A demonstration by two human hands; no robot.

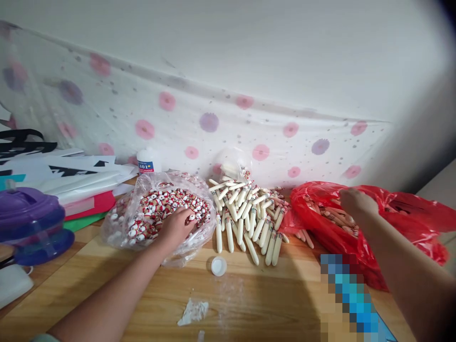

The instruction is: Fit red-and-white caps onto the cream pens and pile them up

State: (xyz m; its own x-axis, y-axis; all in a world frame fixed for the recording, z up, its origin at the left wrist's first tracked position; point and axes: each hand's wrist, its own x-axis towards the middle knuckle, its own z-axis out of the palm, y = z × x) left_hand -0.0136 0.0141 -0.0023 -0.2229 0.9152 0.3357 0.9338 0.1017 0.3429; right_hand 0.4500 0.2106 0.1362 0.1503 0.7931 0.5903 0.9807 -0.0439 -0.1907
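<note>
My left hand (pixel 177 227) reaches into an open clear plastic bag (pixel 117 233) full of small painted pieces (pixel 156 205), red and white with black dots, like little doll heads. Its fingers are curled together among these pieces, and the tips are partly hidden. Over on the right, my right hand (pixel 359 204) is at an open red plastic bag (pixel 388 251) holding pinkish sticks (pixel 337 219). That hand looks closed, its fingertips turned out of sight. Between the bags lies a heap of cream-coloured sticks (pixel 245 209) with dark-striped ends.
A white bottle cap (pixel 218 266) and a torn white scrap (pixel 193 311) lie on the wooden table (pixel 149 294). A white bottle labelled 401 (pixel 145 161) stands behind the clear bag. At left are a purple-and-blue container (pixel 32 223) and stacked sheets (pixel 89 178). A flowered plastic sheet (pixel 228 123) covers the wall.
</note>
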